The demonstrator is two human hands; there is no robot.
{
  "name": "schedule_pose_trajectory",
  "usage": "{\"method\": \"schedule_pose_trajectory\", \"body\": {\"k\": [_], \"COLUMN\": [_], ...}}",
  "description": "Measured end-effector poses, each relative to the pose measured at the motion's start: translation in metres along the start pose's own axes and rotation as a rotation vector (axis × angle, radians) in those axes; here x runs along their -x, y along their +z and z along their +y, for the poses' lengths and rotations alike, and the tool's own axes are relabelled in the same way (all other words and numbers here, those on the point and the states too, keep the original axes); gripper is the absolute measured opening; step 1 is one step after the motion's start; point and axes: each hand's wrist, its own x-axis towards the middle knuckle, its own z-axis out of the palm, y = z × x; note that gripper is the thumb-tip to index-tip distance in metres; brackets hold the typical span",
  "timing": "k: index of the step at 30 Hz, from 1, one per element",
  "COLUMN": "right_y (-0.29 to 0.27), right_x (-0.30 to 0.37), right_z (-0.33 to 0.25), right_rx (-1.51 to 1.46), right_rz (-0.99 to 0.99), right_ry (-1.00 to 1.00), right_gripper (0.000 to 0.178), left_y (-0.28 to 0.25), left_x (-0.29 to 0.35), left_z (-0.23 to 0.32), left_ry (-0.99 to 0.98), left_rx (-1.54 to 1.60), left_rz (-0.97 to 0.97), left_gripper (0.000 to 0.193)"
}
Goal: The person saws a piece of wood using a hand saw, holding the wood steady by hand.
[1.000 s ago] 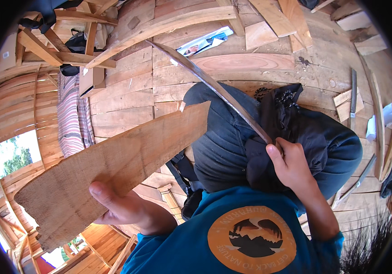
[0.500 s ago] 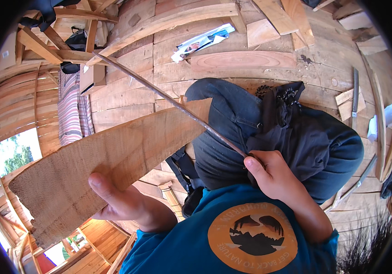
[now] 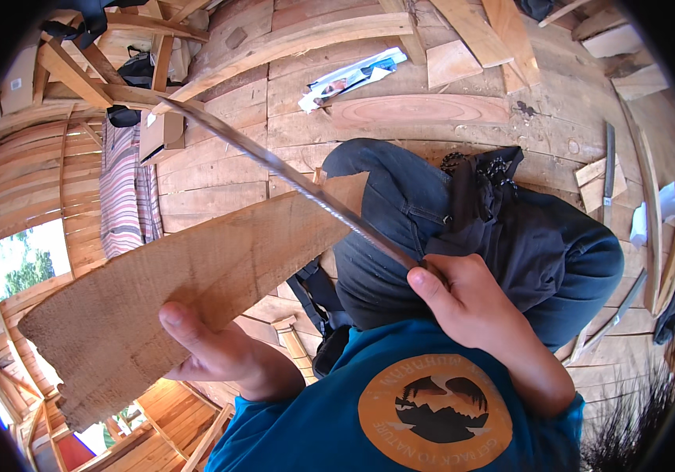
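Note:
My left hand point(image 3: 215, 346) grips a rough-sawn wooden board point(image 3: 188, 275) by its lower edge, thumb on the face and fingers hidden behind. The board slants up to the right, its pointed far end beside my bent knee. In my closed right hand point(image 3: 467, 303) is the handle of a long machete point(image 3: 274, 165), mostly covered by my fingers. Its dark metal blade shows nearly edge-on and runs up to the left, crossing in front of the board's far end. Whether blade and board touch, I cannot tell.
Dark trousers with a black cloth point(image 3: 495, 228) lie under my hands. On the plank floor ahead are a flat board point(image 3: 420, 111) and a printed packet point(image 3: 353, 77). Another long blade point(image 3: 610, 165) lies right, near wood offcuts point(image 3: 595, 185). A striped mat point(image 3: 123, 181) is at left.
The machete has turned slightly, so more of its blade's side shows. My right hand has shifted a little to the left. The board has tipped very slightly; my left hand keeps its grip.

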Motion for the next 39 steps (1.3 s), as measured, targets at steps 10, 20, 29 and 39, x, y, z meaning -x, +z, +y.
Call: {"method": "schedule_pose_trajectory", "body": {"k": [10,20,29,39], "right_y": [0.003,0.006,-0.008,-0.056], "right_x": [-0.001,-0.006,-0.018,-0.032], "right_z": [-0.01,0.014,0.027,0.012], "right_rx": [0.086,0.165,0.669,1.107], "right_rz": [-0.038,0.124,0.331,0.465], "right_ry": [-0.017,-0.055,-0.293,-0.428], "right_gripper": [0.054,0.052,0.049,0.058], "left_y": [-0.006,-0.012,-0.003,0.0], "left_x": [-0.003,0.002,0.015,0.008], "left_z": [-0.001,0.006,0.007,0.015], "left_ry": [-0.018,-0.081,-0.096,-0.048], "left_rx": [0.036,0.117,0.018,-0.11], "left_rz": [-0.016,-0.103,0.003,0.063], "left_gripper": [0.053,0.064,0.063,0.062]}}
